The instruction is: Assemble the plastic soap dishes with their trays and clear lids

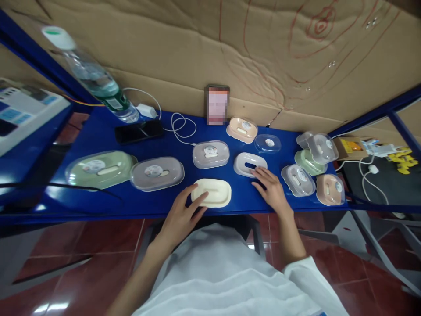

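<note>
left hand (184, 210), fingers spread, on cream tray (219, 194) at table's (164, 202) front edge; right hand (270, 186), loosely open, touches grey-white holder (241, 165); grip on either unclear.

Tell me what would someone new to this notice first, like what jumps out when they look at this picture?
Probably the blue table, with the left hand on a cream dish at its near edge and the right hand at a pale tray. Next, the big bottle at the back left. Then the red looping lines on the cardboard behind, towards the upper right.
</note>
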`<state>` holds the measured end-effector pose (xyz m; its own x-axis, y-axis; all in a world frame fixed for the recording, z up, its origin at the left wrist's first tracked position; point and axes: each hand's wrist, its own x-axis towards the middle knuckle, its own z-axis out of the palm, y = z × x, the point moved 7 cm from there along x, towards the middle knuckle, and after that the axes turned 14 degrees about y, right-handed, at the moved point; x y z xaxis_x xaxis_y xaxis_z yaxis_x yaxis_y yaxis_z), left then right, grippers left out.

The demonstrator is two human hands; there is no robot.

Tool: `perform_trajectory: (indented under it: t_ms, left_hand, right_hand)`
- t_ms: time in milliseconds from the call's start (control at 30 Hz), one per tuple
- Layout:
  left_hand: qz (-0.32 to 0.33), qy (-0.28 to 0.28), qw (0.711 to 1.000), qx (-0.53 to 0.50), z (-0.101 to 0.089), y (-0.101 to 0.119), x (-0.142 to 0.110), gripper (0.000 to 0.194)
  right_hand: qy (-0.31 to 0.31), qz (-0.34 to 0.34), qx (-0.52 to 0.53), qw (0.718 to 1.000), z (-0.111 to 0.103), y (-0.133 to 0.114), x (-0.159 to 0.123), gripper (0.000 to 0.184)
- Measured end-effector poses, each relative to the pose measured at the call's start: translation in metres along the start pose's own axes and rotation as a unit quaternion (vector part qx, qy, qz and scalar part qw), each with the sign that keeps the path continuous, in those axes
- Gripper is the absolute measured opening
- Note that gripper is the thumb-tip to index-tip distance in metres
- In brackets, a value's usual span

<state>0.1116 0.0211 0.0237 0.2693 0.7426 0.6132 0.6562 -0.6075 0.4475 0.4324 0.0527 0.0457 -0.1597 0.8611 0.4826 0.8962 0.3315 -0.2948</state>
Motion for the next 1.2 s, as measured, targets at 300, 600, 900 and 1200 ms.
perform_trajectory:
  t_ms: [300, 600, 900, 1200]
  left_hand:
    - [0.083, -0.016, 0.996, 0.026, 0.019, 0.009, 0.022, 0.056]
    - [0.026, -0.010, 1.000, -0.001, -0.008, -0.015, 0.002, 0.042]
    - [0.011, 0.012, 1.000, -0.005, -0.013, -0.022, -0.001, 0.051]
    - [-0.024, -0.050, 0.997, -0.062, 0.018, -0.009, 0.024, 0.059]
  right_hand:
    - [-0.052, -0.072, 0.066, 0.994, 0.020, -0.116, -0.030, 0.049]
    - [0.002, -0.014, 0.015, 1.000, 0.013, -0.025, 0.049, 0.042]
    - [-0.058, 0.043, -0.181, 0.981, 0.012, 0.052, 0.060, 0.051]
    - [-0.010, 0.137, -0.120, 0.983, 0.021, 0.008, -0.001, 0.061]
